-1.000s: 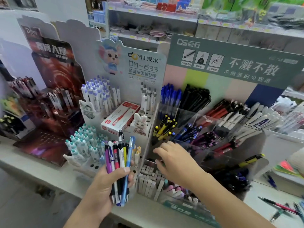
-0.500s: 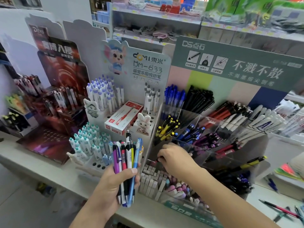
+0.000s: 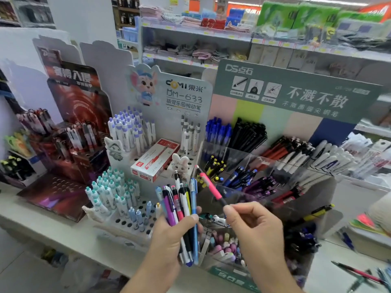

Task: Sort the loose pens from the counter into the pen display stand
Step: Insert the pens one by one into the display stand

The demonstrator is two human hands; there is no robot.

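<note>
- While my left hand keeps its grip clenched round a bundle of pens, purple, pink, white, yellow and blue among them, tips pointing down, my right hand has come up out of the stand.
- A second ago that right hand was reaching down into the clear compartments with its fingers curled; now it is raised in front of them, thumb and forefinger pinching the dark lower end of a pink pen.
- The pink pen tilts up and to the left, its top near the yellow-and-black pens in the pen display stand, just right of the bundle and not touching it.
- The bundle sits higher and nearer the middle of the view than before, in front of the white perforated rack of teal-capped pens.
- The stand's clear sections hold blue, black, red, white and purple pens, sorted by kind.
- Loose pens lie on the surface at the far right, blurred.
- A red-and-white pen box lies on the white rack, as it did earlier.
</note>
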